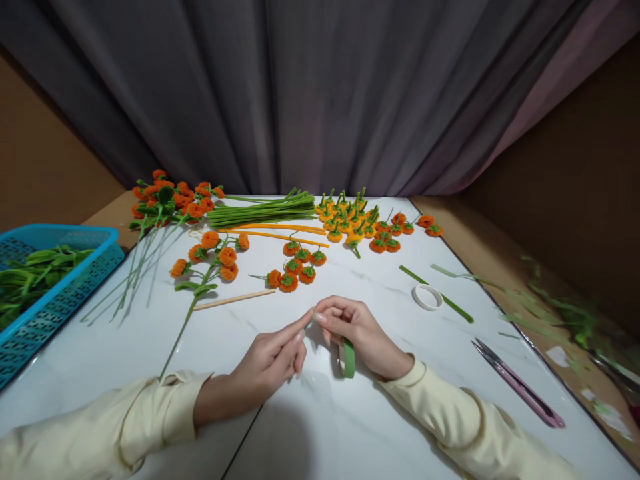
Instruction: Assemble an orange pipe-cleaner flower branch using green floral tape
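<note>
My right hand (361, 331) holds a roll of green tape (348, 358), which hangs under the palm. My left hand (270, 360) reaches in with thumb and forefinger meeting the right fingertips, pinching at the tape's end. Both hands hover over the white table (280, 427) near its front middle. Just beyond them lie a thin wooden stick (233, 299) and a small cluster of orange pipe-cleaner pumpkins (296, 267) with green tops.
A blue basket (75, 280) of green leaves stands at the left. Stemmed orange flowers (167, 200), a bundle of green stems (263, 211) and more pumpkins (357, 223) lie at the back. A white tape ring (427, 297), green strips and scissors (520, 385) lie right.
</note>
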`<state>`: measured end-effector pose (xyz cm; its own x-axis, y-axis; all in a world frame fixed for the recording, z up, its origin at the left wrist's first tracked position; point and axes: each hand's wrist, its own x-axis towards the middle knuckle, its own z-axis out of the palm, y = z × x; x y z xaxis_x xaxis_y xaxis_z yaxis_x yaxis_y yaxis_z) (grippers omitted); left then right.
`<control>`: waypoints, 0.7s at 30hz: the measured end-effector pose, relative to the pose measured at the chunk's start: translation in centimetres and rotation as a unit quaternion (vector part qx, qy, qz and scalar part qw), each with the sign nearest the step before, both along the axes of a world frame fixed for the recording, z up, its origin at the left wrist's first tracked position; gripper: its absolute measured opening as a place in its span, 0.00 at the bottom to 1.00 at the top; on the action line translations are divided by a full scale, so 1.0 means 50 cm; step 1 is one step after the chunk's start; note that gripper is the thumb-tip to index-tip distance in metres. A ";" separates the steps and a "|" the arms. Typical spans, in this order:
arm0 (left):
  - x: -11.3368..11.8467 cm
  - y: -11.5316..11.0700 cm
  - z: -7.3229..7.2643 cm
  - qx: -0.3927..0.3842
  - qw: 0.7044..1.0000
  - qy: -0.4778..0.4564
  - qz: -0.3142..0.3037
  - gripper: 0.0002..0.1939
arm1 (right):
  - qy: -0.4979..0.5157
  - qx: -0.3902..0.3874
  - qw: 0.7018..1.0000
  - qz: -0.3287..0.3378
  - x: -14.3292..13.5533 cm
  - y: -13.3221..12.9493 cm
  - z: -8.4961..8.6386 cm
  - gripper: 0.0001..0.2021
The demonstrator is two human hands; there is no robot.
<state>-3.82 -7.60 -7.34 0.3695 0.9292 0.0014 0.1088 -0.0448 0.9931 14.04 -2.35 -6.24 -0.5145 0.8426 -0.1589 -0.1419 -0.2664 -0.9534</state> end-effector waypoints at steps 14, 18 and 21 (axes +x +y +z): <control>0.004 0.001 0.002 0.032 0.997 0.053 0.052 0.23 | 0.011 0.005 1.000 0.003 -0.002 -0.003 0.000 0.14; 0.004 -0.002 -0.003 0.030 0.997 0.042 0.049 0.25 | 0.026 -0.006 1.000 0.009 -0.001 -0.003 0.003 0.14; 0.006 -0.001 0.000 -0.041 0.998 -0.001 0.039 0.28 | 0.031 -0.012 0.999 0.014 0.000 -0.002 0.002 0.14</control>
